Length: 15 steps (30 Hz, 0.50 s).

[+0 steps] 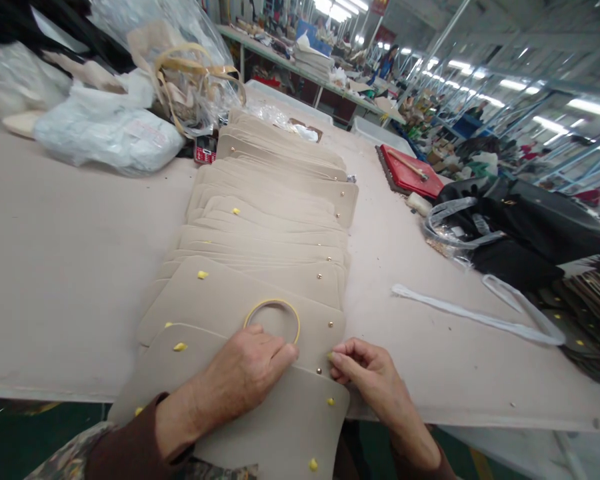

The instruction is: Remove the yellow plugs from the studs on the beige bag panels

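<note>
A beige, round-cornered leatherette panel point(280, 427) dotted with yellow tabs lies nearest, overhanging the front edge of the pale worktop point(55, 267). The left hand point(245, 373) rests on it palm down, fingers loosely curled, fingertips at a thin yellow ring point(273, 301). The right hand point(375, 377) pinches the panel's upper right edge beside a brass stud point(319, 371). Beyond, a row of overlapping beige panels point(270, 220) runs away across the worktop

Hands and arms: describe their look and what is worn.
The left hand and right hand are bare: no gloves or rings. A dark brown long sleeve covers the left forearm, with camouflage-patterned cloth beside it; the right wrist shows a brown cuff.
</note>
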Motion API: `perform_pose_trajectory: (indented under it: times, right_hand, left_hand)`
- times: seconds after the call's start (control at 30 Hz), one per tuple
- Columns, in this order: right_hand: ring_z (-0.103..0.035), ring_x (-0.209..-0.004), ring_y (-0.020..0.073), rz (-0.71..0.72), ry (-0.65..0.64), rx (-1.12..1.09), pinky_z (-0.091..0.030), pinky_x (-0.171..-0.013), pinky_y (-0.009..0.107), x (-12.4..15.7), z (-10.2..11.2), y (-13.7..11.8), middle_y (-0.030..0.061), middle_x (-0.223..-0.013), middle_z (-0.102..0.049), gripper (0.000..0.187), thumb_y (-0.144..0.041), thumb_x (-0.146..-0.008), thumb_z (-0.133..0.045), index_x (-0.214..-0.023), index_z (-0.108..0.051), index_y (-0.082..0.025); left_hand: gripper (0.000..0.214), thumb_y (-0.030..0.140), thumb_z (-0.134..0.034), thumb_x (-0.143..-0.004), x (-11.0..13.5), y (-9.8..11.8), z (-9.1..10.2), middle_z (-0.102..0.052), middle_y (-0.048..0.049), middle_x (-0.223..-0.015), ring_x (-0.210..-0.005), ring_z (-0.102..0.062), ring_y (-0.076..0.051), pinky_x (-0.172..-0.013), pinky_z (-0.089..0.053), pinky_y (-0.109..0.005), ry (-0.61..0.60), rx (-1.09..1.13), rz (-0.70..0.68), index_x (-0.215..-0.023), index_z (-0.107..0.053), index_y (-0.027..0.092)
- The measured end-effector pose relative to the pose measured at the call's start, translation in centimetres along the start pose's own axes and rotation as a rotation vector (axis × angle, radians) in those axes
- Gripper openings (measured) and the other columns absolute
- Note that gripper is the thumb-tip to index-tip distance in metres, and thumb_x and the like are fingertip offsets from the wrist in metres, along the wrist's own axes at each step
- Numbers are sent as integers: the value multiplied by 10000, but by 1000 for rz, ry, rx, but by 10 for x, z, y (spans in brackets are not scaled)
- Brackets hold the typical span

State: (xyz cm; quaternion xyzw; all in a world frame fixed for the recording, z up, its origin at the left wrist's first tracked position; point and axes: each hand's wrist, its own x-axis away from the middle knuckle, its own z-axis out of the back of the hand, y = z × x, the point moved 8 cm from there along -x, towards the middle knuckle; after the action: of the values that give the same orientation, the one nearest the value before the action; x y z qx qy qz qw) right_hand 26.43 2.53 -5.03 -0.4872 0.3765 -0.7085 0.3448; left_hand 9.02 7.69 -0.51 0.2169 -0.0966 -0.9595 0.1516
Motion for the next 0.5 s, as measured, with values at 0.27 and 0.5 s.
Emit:
perform_pose_trajectory:
  times: [0.27,0.5]
  right_hand:
    - [-555,-560,129,-4,-70,321,-376,-512,207,14,-13,4,9,-619,-668,174,-291,-781,-634,-727,-710,-145]
    - [-615,-607,157,171,-19,601,-408,-557,228,20,-23,-22,10,-663,-700,183,-235,-830,-575,-720,-712,-184]
  left_hand:
    - [130,83,-473,-885,6,8,-10,-555,20,-684,-581,-483,-179,-601,-361,-341,-141,35,-69,-844,-458,206]
    - [135,83,-499,-866,6,8,-12,-575,16,-718,-618,-518,-188,-620,-379,-353,-162,29,-55,-853,-456,210]
